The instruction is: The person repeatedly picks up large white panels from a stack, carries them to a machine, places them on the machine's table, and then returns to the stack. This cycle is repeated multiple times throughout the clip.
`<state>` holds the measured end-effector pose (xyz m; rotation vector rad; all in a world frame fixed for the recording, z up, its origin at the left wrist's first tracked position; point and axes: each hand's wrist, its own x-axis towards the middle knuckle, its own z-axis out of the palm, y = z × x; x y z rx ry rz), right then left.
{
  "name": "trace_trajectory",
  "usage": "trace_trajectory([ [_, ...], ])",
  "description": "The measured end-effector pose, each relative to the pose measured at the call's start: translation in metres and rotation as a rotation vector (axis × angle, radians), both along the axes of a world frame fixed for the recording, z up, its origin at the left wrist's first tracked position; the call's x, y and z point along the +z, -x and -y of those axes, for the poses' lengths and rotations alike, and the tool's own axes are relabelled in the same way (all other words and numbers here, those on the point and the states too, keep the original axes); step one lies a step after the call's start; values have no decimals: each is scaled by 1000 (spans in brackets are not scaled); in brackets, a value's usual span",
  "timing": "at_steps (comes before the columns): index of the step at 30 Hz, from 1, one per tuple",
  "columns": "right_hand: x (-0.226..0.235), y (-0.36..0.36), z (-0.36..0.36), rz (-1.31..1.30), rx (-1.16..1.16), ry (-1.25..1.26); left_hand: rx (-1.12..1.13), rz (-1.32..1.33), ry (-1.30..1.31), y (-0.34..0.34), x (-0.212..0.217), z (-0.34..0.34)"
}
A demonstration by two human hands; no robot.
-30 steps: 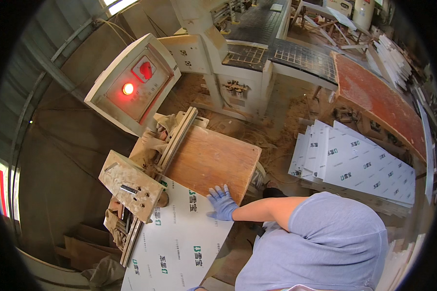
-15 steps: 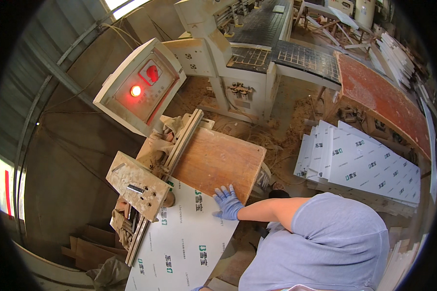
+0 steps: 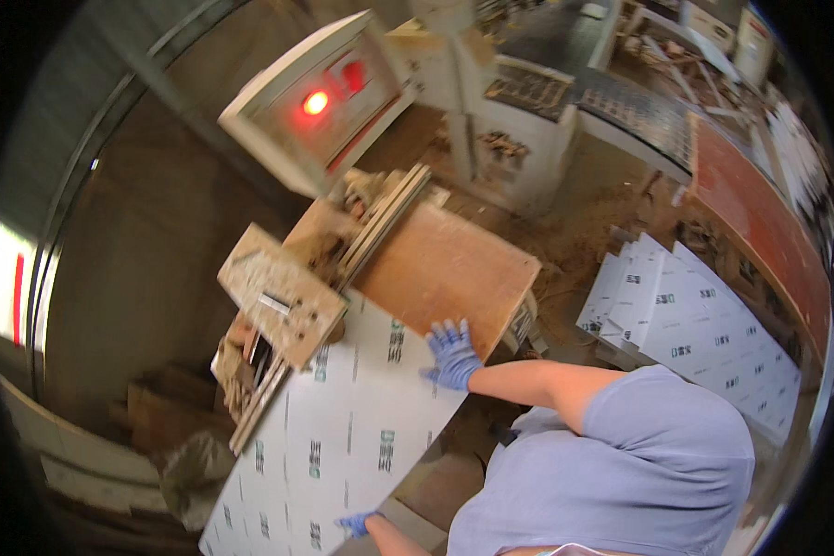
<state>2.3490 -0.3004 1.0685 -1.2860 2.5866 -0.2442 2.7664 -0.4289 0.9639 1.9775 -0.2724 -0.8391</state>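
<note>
A white panel [image 3: 343, 435] with printed film lies lengthwise under the sawing machine's fence, its far end against a brown wooden board [image 3: 449, 269]. My right hand [image 3: 454, 357], in a blue glove, rests flat with fingers spread where the panel meets the board. Lower down, my left hand [image 3: 357, 524], also gloved in blue, lies on the panel's near edge, its fingers stretched over the surface. A dusty wooden plate [image 3: 278, 287] with a metal handle sits above the long fence rail [image 3: 380, 227] on the panel's left side.
A control cabinet [image 3: 320, 107] with a lit red lamp stands beyond the rail. To the right lies a stack of similar white panels [image 3: 686, 324], and behind it a red-brown table [image 3: 755, 222]. Cardboard and a cloth bag [image 3: 195, 477] lie at lower left. Sawdust covers the floor.
The head view has shifted, so the bench sits higher and further right. The panel shows more of its lower end. My left hand has come into view on its edge; my right hand stays flat.
</note>
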Motion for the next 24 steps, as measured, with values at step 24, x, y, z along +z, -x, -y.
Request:
trace_trajectory([
  [24, -14, 4, 5, -59, 36, 68, 331, 133, -162, -2, 29, -17],
])
